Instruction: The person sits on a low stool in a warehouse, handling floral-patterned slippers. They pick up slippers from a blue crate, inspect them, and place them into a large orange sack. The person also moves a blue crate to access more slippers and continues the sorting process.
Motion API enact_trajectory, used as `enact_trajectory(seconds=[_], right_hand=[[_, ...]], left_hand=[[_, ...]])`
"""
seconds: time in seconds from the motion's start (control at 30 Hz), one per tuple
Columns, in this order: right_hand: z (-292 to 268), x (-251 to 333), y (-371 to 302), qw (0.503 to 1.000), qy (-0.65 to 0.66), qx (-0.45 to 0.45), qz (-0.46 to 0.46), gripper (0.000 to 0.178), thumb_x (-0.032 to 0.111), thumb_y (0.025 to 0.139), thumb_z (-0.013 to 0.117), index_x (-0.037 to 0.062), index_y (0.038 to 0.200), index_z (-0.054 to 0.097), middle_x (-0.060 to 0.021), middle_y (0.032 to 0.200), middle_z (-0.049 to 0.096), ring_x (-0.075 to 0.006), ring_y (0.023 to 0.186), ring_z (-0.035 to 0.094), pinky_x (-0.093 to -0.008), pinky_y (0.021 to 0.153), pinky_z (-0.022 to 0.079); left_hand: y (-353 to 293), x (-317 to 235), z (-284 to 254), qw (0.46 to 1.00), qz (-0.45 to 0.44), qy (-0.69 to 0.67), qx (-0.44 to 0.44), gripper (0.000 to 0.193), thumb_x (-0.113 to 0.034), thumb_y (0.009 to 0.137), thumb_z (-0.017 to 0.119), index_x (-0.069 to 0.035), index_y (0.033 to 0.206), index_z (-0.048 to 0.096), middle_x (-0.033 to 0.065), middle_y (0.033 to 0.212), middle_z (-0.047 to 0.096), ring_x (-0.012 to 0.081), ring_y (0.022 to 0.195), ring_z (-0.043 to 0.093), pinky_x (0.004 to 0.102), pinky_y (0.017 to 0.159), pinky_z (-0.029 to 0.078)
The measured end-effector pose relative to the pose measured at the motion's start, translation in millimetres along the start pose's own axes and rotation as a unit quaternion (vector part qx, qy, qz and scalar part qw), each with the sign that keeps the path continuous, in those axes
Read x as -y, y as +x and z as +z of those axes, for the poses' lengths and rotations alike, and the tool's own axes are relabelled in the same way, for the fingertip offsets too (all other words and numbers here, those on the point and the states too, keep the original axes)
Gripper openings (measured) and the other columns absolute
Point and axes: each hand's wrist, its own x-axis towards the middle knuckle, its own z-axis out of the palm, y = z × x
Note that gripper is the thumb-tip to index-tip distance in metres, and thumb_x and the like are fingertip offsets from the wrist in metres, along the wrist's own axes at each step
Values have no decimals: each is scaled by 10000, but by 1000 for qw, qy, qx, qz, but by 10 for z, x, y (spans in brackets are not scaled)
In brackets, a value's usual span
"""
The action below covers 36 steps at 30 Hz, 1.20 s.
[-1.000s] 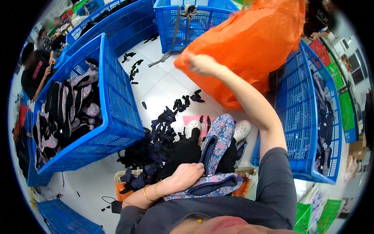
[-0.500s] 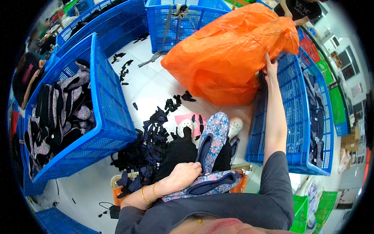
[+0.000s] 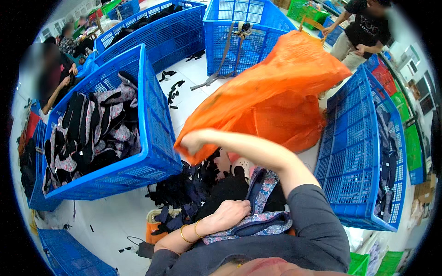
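Observation:
My right hand (image 3: 195, 141) grips the near left edge of a big orange woven sack (image 3: 276, 83); the arm reaches across to the left, and motion blurs the hand a little. The sack's mouth hangs partly open toward me. In my lap, my left hand (image 3: 231, 214) is closed on the edge of a blue-and-pink floral slipper (image 3: 266, 189) with a dark lining. Another slipper (image 3: 271, 226) of the same pattern lies across my lap, under that hand and against my shirt.
At left stands a blue crate (image 3: 156, 138) piled with patterned slippers (image 3: 92, 133); a blue crate (image 3: 350, 147) at right holds dark ones. Another blue crate (image 3: 221, 50) is beyond the sack. Black fabric scraps (image 3: 184, 184) litter the floor. Co-workers are at far left and far right.
My right hand has swung from the sack's right side to its near left edge, and the sack's opening now shows. The left hand keeps its hold. The view has shifted slightly.

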Motion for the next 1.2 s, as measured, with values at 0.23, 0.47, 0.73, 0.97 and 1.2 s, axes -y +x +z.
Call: enact_trajectory(seconds=[0.23,0.47,0.73,0.97,1.2], right_hand=[[266,-351,-430,978,149,-19,143,701,588,841,574,-47,1137,606,-216,1031,658,-272,845,676,-405,796,508],[1737,-1714,-2892,490,680,-359,411,819,546,781,703,-101,1225,468,-208,995,633,-267,718,671,-367,643,612],[3895,-2822,-2659,161,507,-650,543,525,416,787,713,82,1165,568,-103,1100,626,-204,671,642,-267,412,438],[3848,-2464,-2454,228,671,-509,489,362,335,788,667,97,1050,589,-68,965,633,-165,613,600,-263,414,439],[4012,-2383,-2894,165,701,-603,343,204,254,789,621,111,934,610,-33,831,641,-126,555,558,-260,416,441]], left_hand=[[-77,57,-15,1000,-26,-15,-6,126,-176,858,568,-58,827,600,86,851,579,253,789,626,355,661,517],[-76,94,24,1000,-22,1,-10,131,-172,836,560,-55,838,620,85,858,590,245,795,632,354,663,517],[50,246,36,998,6,-57,23,121,-178,840,572,-72,791,604,90,818,584,275,768,632,387,618,512],[75,227,-11,996,-53,-46,63,128,-185,860,551,-71,842,608,89,853,587,276,774,634,389,615,515],[100,203,1,999,-8,-33,39,84,-123,811,573,-52,774,597,90,814,564,246,756,632,350,616,522]])
